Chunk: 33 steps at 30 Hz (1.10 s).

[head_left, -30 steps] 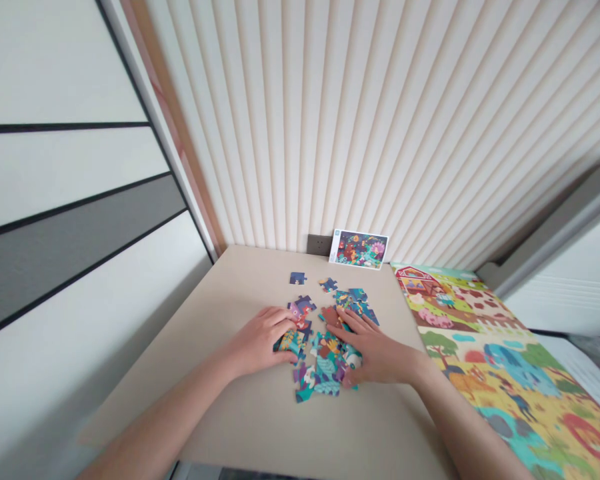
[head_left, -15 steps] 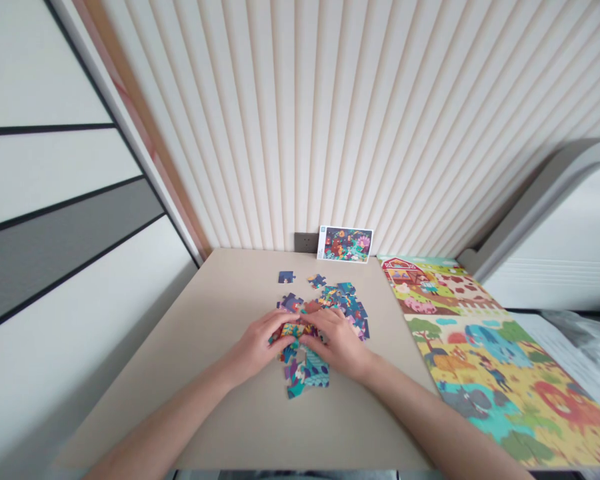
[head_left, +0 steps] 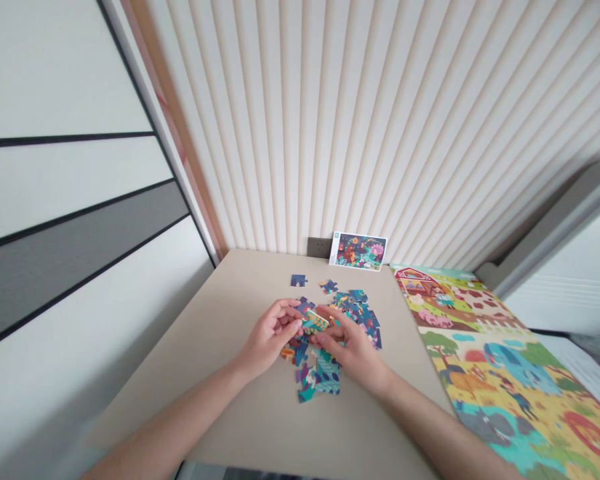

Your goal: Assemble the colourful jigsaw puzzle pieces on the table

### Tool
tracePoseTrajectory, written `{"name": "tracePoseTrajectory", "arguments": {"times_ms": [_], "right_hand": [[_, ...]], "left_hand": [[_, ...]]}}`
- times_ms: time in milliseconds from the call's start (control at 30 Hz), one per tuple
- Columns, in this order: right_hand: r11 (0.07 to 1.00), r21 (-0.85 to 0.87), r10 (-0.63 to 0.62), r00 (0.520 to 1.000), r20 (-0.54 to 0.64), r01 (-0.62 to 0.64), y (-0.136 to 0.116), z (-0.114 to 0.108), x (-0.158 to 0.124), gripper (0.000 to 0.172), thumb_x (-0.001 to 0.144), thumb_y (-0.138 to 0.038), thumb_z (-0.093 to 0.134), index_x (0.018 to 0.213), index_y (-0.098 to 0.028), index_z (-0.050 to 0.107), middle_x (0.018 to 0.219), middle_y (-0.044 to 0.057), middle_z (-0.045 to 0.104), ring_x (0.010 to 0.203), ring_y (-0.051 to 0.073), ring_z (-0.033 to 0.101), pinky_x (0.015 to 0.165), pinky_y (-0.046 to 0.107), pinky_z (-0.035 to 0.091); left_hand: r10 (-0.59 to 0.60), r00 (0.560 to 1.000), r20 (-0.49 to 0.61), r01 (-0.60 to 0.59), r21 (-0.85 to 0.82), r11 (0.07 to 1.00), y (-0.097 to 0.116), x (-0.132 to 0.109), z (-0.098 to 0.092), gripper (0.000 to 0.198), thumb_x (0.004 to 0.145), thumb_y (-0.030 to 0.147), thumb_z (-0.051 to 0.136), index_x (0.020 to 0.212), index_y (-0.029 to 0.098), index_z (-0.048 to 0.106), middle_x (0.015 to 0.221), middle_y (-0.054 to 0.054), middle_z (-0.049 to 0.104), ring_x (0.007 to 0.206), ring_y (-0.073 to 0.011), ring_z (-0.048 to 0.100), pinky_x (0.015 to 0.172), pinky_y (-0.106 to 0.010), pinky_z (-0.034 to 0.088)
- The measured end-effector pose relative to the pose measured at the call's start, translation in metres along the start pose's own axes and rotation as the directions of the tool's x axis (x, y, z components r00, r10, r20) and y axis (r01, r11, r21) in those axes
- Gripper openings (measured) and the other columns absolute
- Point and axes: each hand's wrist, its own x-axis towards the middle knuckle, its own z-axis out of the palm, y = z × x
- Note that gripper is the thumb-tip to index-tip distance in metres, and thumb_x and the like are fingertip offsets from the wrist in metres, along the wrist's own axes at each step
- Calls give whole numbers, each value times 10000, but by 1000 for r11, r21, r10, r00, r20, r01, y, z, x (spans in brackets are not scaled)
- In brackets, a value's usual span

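A yellow and teal jigsaw puzzle piece [head_left: 314, 322] is raised and tilted above the pile in the middle of the table. My left hand [head_left: 270, 337] pinches its left side between thumb and fingers. On the other side, my right hand [head_left: 355, 347] has its fingers curled closed at the piece's right edge. Beneath and in front of the hands lie joined teal and purple pieces [head_left: 327, 377]. Beyond my right hand is a heap of loose dark blue pieces [head_left: 363, 310], partly covered by the fingers.
A dark blue piece [head_left: 299, 281] and another small piece [head_left: 329, 287] lie farther back on the beige table [head_left: 220, 320]. A picture card [head_left: 359, 251] leans on the ribbed wall by a socket [head_left: 319, 247]. Finished farm [head_left: 450, 298] and animal [head_left: 520, 387] puzzles cover the right side.
My hands have lifted the yellow and teal piece from the pile and tilted it up. The whole view has shifted, so the table appears slightly farther right.
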Motion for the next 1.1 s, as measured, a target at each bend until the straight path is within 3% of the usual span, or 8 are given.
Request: {"name": "tracePoseTrajectory", "arguments": {"times_ms": [200, 267, 367, 533, 667, 800, 933, 1100], "right_hand": [[950, -284, -147, 988, -41, 129, 4, -1, -2, 447, 997, -456, 509, 1396, -267, 577, 878, 29, 712, 785, 194, 664, 753, 336, 557], [918, -364, -174, 984, -21, 155, 3, -1, -1, 464, 988, -401, 522, 1435, -276, 541, 862, 17, 701, 753, 185, 641, 727, 323, 550], [871, -456, -187, 982, 32, 181, -8, -2, -3, 534, 971, -300, 514, 1503, -314, 465, 1047, 39, 733, 820, 195, 673, 801, 342, 558], [847, -506, -161, 986, 48, 163, -30, -16, -33, 544, 959, -253, 497, 1496, -339, 484, 1210, 64, 717, 1041, 251, 694, 927, 378, 548], [833, -549, -55, 979, -195, -63, -8, -30, -96, 464, 949, -357, 548, 1412, -329, 572, 940, 49, 717, 804, 229, 687, 750, 348, 588], [741, -639, -88, 913, -398, -207, 28, -36, -154, 471, 981, -374, 489, 1443, -293, 529, 927, 93, 681, 852, 269, 667, 774, 413, 583], [569, -769, -220, 847, -483, -291, 39, -30, -170, 514, 954, -345, 529, 1464, -305, 481, 1237, 137, 619, 1083, 328, 618, 943, 535, 513], [543, -811, -346, 821, -454, -219, 35, -23, -171, 446, 976, -283, 488, 1422, -281, 489, 1381, 106, 553, 1220, 286, 568, 1025, 480, 475]], "left_hand": [[-39, 999, 5, 39, 111, 993, 1, 0, -5, 251, 965, 432, 594, 1030, 201, 666, 725, 1, 634, 683, -156, 626, 651, -266, 532], [-35, 999, 30, 31, 121, 992, -1, -1, -4, 246, 965, 433, 594, 1028, 208, 673, 728, 2, 647, 689, -160, 639, 667, -272, 542], [-10, 998, 60, 1, 150, 989, -3, -1, -2, 238, 978, 428, 577, 1041, 218, 669, 760, -5, 669, 698, -167, 660, 676, -282, 561], [235, 962, 141, -271, 380, 884, 1, 0, -6, 177, 1000, 334, 554, 1054, 233, 689, 1037, -78, 703, 996, -217, 674, 910, -357, 554], [306, 895, 323, -434, 485, 759, 2, -1, -10, 209, 1026, 252, 487, 1101, 243, 682, 1098, -90, 681, 1047, -209, 653, 940, -354, 536], [297, 871, 392, -479, 539, 693, -3, -2, -11, 235, 1033, 218, 463, 1139, 239, 671, 1105, -83, 673, 1038, -191, 650, 944, -339, 528], [327, 854, 405, -515, 569, 641, -14, 3, -12, 217, 1028, 223, 483, 1119, 225, 680, 1089, -80, 677, 1034, -189, 652, 945, -337, 532], [376, 815, 441, -579, 660, 480, -28, 8, -17, 203, 1014, 220, 512, 1098, 214, 697, 1086, -88, 696, 1046, -211, 650, 976, -389, 521]]}}
